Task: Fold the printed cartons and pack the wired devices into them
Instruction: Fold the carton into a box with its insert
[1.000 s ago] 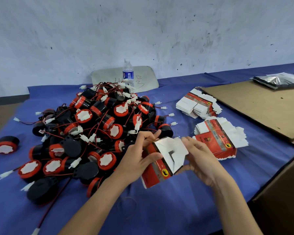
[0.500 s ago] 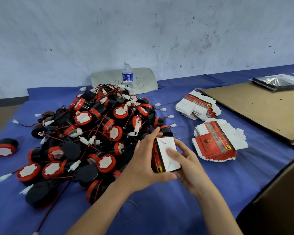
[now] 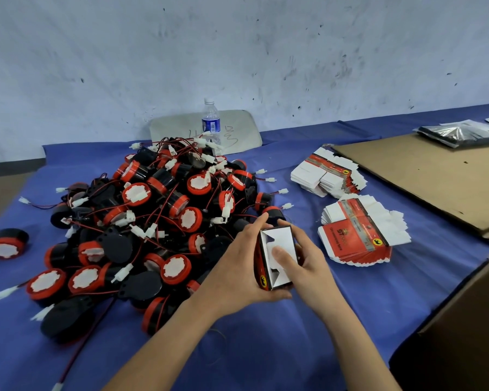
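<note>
1. The red printed carton with white end flaps (image 3: 283, 239) is held upright above the blue-covered table (image 3: 266, 351), just beside the heap of black-and-red round wired devices (image 3: 158, 221).
2. The left hand (image 3: 237, 269) grips the carton's red side, its fingers curled over the top and its thumb under the bottom corner.
3. The right hand (image 3: 305, 261) holds the opposite side, with its thumb pressing on the white flaps.
4. A second ago those flaps stood open and loose. Now they lie folded into the end, with dark gaps showing at the notches.
5. Two fanned stacks of flat red-and-white cartons (image 3: 359, 232) lie to the right, unchanged in place.
6. A clear plastic water bottle (image 3: 211, 122) stands behind the heap.
</note>
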Available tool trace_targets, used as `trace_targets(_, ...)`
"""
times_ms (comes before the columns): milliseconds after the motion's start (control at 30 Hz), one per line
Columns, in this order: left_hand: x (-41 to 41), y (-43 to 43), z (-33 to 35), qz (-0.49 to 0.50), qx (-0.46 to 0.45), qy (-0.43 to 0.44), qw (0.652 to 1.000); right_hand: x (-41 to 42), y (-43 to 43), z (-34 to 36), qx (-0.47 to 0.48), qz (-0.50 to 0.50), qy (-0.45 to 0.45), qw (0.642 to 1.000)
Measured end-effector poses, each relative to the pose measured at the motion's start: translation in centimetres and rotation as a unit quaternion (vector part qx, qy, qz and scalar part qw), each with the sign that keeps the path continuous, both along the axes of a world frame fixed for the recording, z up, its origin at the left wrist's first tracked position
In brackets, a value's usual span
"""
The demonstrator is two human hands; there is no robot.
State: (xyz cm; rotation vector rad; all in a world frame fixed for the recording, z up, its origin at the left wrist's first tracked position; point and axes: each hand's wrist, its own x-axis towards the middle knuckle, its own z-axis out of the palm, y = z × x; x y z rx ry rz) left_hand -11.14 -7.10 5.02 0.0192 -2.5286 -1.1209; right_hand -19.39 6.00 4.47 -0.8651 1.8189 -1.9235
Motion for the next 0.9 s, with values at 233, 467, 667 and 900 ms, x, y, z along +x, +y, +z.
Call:
trace_targets(233,0.6,-0.6,0.2,-0.019,0.006,-0.007,1.0,-1.4,1.5,0.0,-0.004,0.099,-0.129,0.987)
trace_targets(467,0.7,0.1,0.0,-0.077,0.045,0.02,0.996,-2.1,2.1,-0.9,-0.141,0.265,-0.279,0.912)
trace_targets(667,1.1,-0.7,-0.6,-0.061,0.006,-0.03,0.998,-2.1,2.3,-0.3,-0.11,0.247,-0.256,0.928)
trace_targets(900,1.2,-5.7,-1.8,0.264,-0.285,-0.138,0.911,-1.7,1.6,1.2,0.214,0.058,0.368,0.903)
